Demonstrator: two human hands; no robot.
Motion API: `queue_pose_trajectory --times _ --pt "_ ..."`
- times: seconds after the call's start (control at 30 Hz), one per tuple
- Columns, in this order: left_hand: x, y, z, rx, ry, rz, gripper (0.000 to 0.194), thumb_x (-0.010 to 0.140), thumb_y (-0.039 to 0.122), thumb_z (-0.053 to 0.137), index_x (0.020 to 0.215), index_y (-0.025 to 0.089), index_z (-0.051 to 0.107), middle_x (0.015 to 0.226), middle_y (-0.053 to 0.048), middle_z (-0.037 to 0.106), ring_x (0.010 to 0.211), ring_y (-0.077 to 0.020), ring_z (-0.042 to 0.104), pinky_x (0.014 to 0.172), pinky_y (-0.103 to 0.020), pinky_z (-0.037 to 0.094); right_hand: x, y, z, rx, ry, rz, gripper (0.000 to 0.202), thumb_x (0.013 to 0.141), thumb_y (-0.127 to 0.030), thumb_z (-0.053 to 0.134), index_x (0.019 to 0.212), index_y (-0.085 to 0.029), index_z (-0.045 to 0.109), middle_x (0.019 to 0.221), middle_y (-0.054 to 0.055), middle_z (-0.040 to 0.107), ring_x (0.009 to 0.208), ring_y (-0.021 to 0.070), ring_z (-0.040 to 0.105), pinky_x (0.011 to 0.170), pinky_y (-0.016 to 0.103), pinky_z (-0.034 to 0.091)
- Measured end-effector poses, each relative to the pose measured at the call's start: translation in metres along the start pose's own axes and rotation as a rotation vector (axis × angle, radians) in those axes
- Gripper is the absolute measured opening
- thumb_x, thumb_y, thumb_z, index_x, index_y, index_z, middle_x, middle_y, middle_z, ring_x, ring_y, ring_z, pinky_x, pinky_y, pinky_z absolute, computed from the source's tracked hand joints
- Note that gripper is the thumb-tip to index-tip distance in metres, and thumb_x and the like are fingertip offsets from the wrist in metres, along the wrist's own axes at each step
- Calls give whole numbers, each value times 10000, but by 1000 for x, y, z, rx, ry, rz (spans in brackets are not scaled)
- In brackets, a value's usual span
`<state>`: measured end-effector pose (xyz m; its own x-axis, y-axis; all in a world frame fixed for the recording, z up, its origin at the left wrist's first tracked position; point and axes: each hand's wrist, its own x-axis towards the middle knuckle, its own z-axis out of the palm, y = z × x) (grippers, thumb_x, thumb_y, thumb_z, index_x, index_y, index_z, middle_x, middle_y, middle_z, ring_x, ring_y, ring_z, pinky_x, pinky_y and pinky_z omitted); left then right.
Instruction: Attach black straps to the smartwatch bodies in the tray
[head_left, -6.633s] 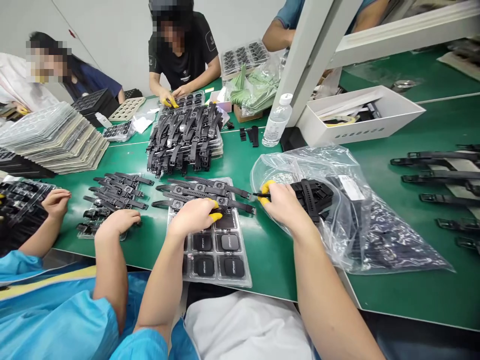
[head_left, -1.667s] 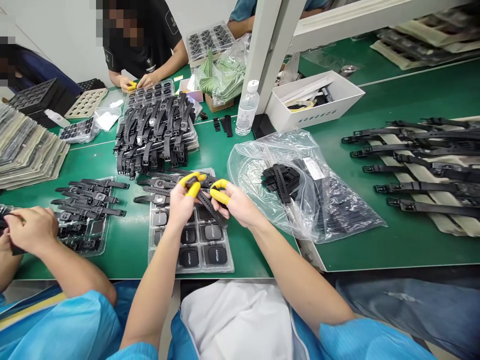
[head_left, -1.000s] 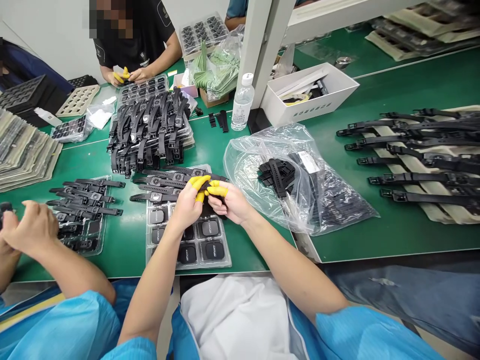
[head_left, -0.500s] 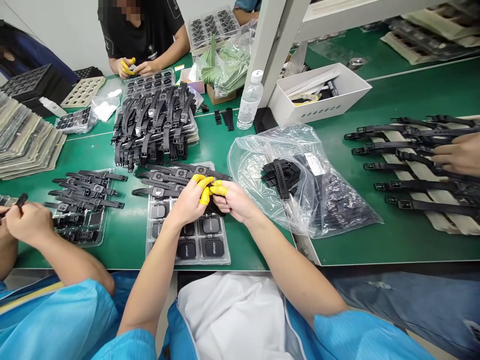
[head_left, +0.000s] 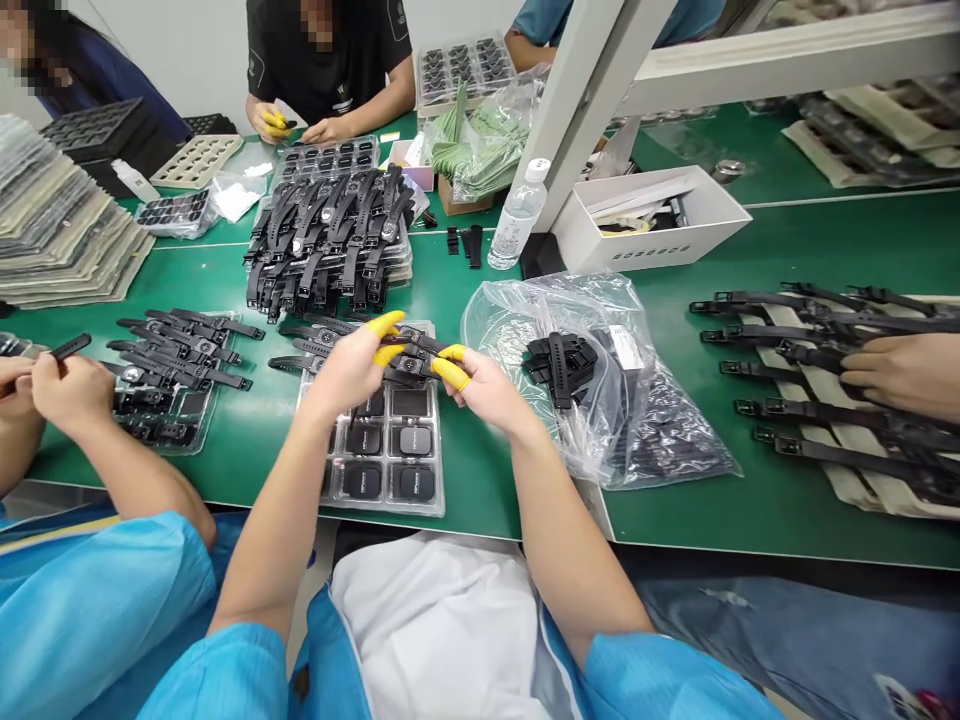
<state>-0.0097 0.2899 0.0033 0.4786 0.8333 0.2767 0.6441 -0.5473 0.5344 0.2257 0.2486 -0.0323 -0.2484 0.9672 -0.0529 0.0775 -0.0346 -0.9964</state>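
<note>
My left hand (head_left: 352,365), with yellow finger cots, pinches one end of a dark watch strap (head_left: 418,344). The other end lies between the cotted thumb and finger of my right hand (head_left: 484,385). The strap is stretched between both hands, over a clear plastic tray (head_left: 438,500). In the tray's near pockets sit square black watch bodies (head_left: 415,482). Strapped watches (head_left: 319,338) lie across its far part, partly hidden behind my left hand. A clear bag (head_left: 675,420) of black straps (head_left: 561,365) lies right of my right hand.
A tall pile of strapped watches (head_left: 330,235) stands beyond the tray. A water bottle (head_left: 517,215) and a white box (head_left: 660,225) stand near a metal post. Co-workers' hands (head_left: 71,390) work at left, across the table and at right beside straps on a pale tray (head_left: 892,490).
My hands have drawn apart, the left one moving left, and more of the strap shows between them. The whole view has shifted slightly. The hand at far right has moved slightly left.
</note>
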Motion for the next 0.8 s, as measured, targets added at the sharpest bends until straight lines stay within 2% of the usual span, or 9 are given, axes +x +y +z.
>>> queue_pose_trajectory --times 0.07,0.13,0.23,0.33,0.4,0.57,0.67,0.73,0.8 --pt "0 -3 -25 185 -75 -67 359 994 254 574 1330 188 682 1239 -109 767 1134 -284 723 1023 -415 573 -1 0 -9 -158 -10 -15 234 943 -437 623 922 -212 686 811 11 624 679 162 536 610 290 414" --pt "-1 -5 -44 334 -219 -89 287 985 203 536 1189 187 737 1187 -110 778 1131 -301 717 1008 -427 559 -2 -1 -16 -331 -32 -28 219 938 -369 590 850 -199 695 912 46 648 760 183 570 673 313 426" --pt "-8 -4 -55 325 -388 -130 297 973 159 501 1186 199 705 1157 -87 782 1076 -279 725 934 -389 558 -7 -3 -21 -446 -170 14 201 941 -331 553 884 -196 691 885 46 672 755 193 589 684 323 418" --pt "-16 -4 -48 214 -482 -144 233 984 191 518 1152 221 676 1112 -54 770 995 -248 722 860 -350 552 -10 -5 -25 -429 -365 106 145 938 -328 579 1000 -210 637 746 2 689 663 181 583 630 304 399" --pt "-21 -5 -39 236 -520 -80 224 981 165 505 1091 215 693 1091 -67 741 982 -250 701 874 -364 539 -11 -4 -27 -457 -441 148 99 912 -307 622 950 -220 596 704 -7 702 632 172 575 604 291 383" --pt "-29 -12 -14 446 -380 43 292 989 119 468 1109 186 726 1150 -145 650 1073 -314 621 950 -474 504 -9 0 -31 -485 -451 144 154 868 -343 681 841 -225 586 722 0 696 647 172 574 604 288 402" --pt "-37 -11 -7 499 -233 67 223 1020 198 513 1120 178 711 1235 -171 635 1157 -344 568 1014 -516 477 -7 1 -38 -476 -318 125 242 865 -440 704 816 -220 616 764 14 689 696 187 597 639 303 425" --pt "-46 -7 -7 530 -160 34 197 1024 224 523 1096 171 698 1227 -178 641 1144 -347 562 992 -503 484 -6 4 -48 -532 -83 119 233 887 -441 678 833 -220 632 802 26 691 731 201 608 674 321 438" --pt "-58 -1 -8 555 -163 -5 194 1022 219 514 1068 171 696 1157 -171 661 1092 -342 575 930 -474 499 -6 11 -63 -622 218 129 166 909 -383 634 903 -218 647 875 50 704 794 226 628 742 350 468"
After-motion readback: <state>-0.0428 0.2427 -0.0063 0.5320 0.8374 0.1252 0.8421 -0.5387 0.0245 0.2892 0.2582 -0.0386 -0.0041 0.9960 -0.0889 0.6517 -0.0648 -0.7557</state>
